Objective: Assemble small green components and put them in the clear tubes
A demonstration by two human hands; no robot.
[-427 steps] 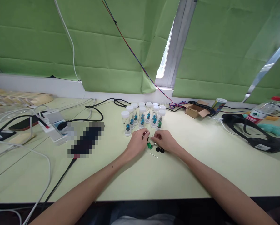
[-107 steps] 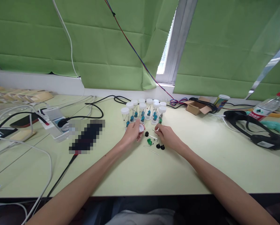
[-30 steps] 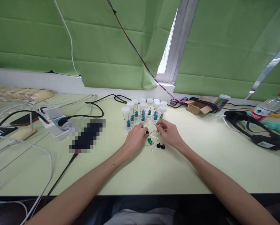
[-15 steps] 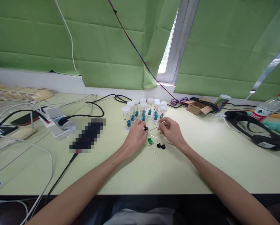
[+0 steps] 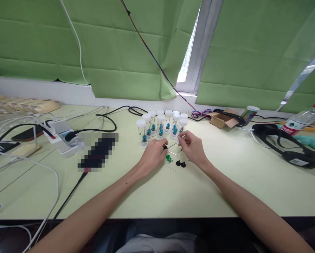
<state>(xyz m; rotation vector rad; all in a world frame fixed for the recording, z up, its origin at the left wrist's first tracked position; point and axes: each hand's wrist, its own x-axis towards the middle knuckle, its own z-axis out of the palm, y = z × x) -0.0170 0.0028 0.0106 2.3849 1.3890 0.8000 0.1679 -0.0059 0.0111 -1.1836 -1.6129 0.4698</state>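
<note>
My left hand [image 5: 154,153] is closed, with thumb and fingertips on a small black plastic piece [image 5: 165,148] just above the table. Across from it, my right hand [image 5: 191,146] pinches a thin metal rod [image 5: 173,144] that points toward the black piece. Whether rod and piece touch is too small to tell. Between and below the hands lie a green plastic part [image 5: 168,158], two black round pieces [image 5: 180,164] and a loose metal pin [image 5: 173,170]. Behind the hands stand several clear tubes [image 5: 141,130] with white caps and blue parts inside.
On the left are a white power strip [image 5: 64,137], cables and a pixelated dark object [image 5: 98,151]. To the right lie an open cardboard box [image 5: 220,119], a can [image 5: 249,115], a black headset [image 5: 286,149] and a plastic bottle [image 5: 301,121]. A green curtain [image 5: 126,52] hangs behind.
My left fingers have curled further over the black piece, which sits slightly lower and is more covered. My right hand has barely moved.
</note>
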